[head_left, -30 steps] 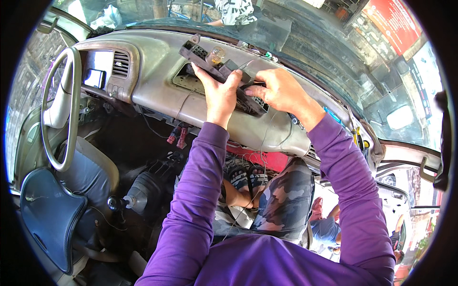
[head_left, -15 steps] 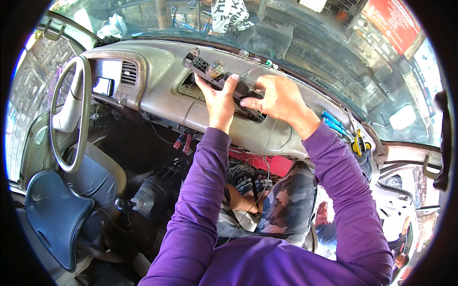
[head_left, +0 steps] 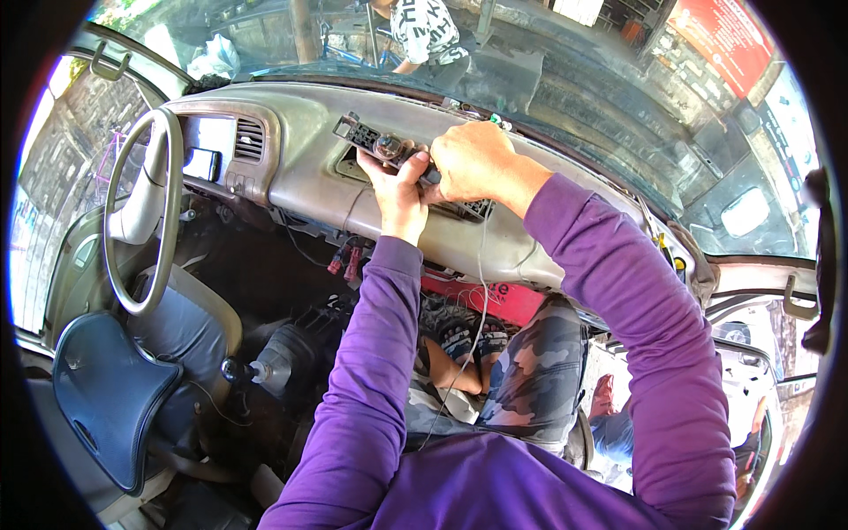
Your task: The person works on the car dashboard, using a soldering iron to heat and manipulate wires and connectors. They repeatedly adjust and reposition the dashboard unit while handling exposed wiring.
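My left hand [head_left: 399, 199] is closed round the underside of a long dark plastic bulb holder [head_left: 355, 132], tilted above the dashboard. A round, glassy, bulb-like part [head_left: 387, 147] sticks up from it near my left thumb. My right hand [head_left: 477, 163] is closed in a pinch against the holder's right part, its fingertips turned away, so what they grip is hidden. Below the right hand, a thin pale wire [head_left: 483, 291] hangs down across my lap. Under the holder, a rectangular opening [head_left: 349, 164] shows in the dashboard.
The worn beige dashboard [head_left: 305, 132] runs beneath the windshield. A steering wheel [head_left: 168, 230] stands at left, and a gear lever knob [head_left: 235, 368] rises near the seat. Red connectors [head_left: 344, 261] dangle under the dash. Yellow-handled pliers [head_left: 678, 263] lie at right. Outside stands a person [head_left: 428, 34].
My right hand has moved left along the holder and closed, its back turned up. My right sleeve now covers the blue-handled tools. The wire hangs straighter.
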`<state>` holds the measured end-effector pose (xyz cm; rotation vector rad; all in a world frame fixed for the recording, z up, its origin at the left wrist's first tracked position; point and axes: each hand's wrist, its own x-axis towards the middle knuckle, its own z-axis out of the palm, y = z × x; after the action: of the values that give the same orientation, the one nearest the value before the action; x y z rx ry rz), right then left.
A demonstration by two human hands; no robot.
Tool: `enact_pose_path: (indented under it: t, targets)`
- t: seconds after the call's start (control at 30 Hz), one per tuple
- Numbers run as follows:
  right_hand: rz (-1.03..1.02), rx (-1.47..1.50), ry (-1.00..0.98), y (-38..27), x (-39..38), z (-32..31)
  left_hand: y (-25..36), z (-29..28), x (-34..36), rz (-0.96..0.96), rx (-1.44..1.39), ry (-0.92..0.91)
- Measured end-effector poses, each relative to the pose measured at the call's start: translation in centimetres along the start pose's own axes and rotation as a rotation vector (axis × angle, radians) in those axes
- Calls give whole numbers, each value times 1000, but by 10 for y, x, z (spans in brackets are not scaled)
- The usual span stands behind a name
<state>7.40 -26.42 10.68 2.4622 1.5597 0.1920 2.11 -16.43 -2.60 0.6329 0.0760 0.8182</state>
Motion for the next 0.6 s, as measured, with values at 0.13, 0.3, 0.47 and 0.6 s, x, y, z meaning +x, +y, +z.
enact_pose_path:
  t: [0.13,0.3,0.47,0.6]
  targets:
    - [-1,-13,-9,-7,-8,-5,-8,-4,4,110,33,-55]
    - [50,-52,-25,-15,-18,-3,-11,-6,5,151,61,-87]
    - [-24,-72,-58,-10,-16,-13,-10,-1,5,127,31,-95]
    - [11,-76,2,-17,-19,-9,-9,-6,5,134,48,-105]
